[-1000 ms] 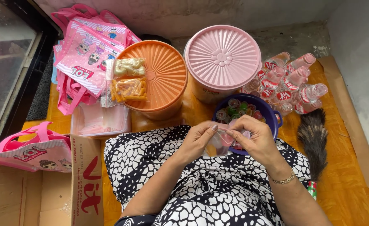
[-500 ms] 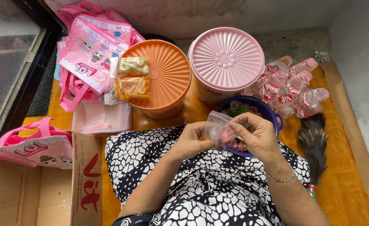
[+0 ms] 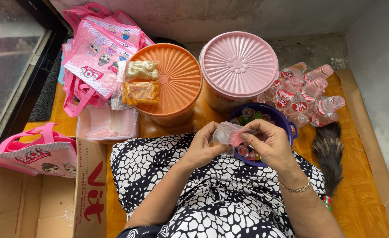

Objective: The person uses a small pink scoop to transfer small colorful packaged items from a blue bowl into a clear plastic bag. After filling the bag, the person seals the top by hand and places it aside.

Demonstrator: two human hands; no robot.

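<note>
Both hands meet over my lap and grip one small clear plastic bag [image 3: 228, 134] with little coloured jelly cups inside. My left hand [image 3: 203, 147] holds the bag's left side and bottom. My right hand [image 3: 269, 143] pinches the bag's upper right edge with thumb and fingers. Just behind the hands sits a dark blue bowl [image 3: 287, 121] filled with several small jelly cups [image 3: 247, 115] in red, green and clear colours.
An orange lidded tub [image 3: 172, 83] carries two snack bags [image 3: 138, 84]. Beside it stand a pink lidded tub [image 3: 238, 64] and several small water bottles [image 3: 307, 92]. Pink tote bags [image 3: 95, 53], a clear tray [image 3: 106, 123], a cardboard box [image 3: 88, 189] and a feather duster [image 3: 329, 152] lie around.
The bag rose from low between the hands to an upright hold, then tilted flatter. My right fingers have moved onto its top edge.
</note>
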